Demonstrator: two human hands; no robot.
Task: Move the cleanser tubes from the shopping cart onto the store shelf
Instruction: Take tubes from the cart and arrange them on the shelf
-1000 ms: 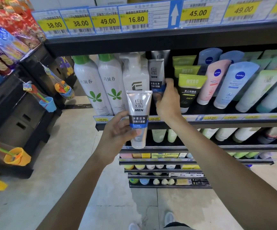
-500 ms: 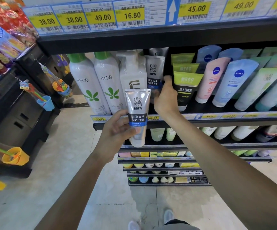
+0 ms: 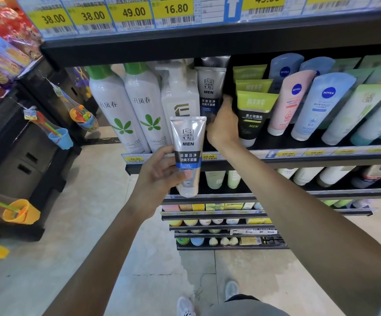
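My left hand (image 3: 162, 176) grips a silver cleanser tube (image 3: 188, 156) marked MEN, upright, cap down, in front of the shelf edge (image 3: 298, 159). My right hand (image 3: 223, 126) reaches into the shelf and holds the lower part of a matching silver tube (image 3: 210, 87) that stands in the slot between a white pump bottle (image 3: 180, 96) and a green-topped black tube (image 3: 253, 115). Another silver tube (image 3: 215, 60) stands behind it. The shopping cart is out of view.
Two white bottles with green caps (image 3: 125, 110) stand left of the pump bottle. Pink and blue Nivea tubes (image 3: 317, 106) fill the shelf to the right. Lower shelves (image 3: 230, 215) hold small items. A dark rack with hanging toy buckets (image 3: 59, 135) stands at left.
The view has drifted slightly upward and closer. My right hand has pushed a little deeper beside the shelved silver tube. My left hand still holds its tube in about the same place.
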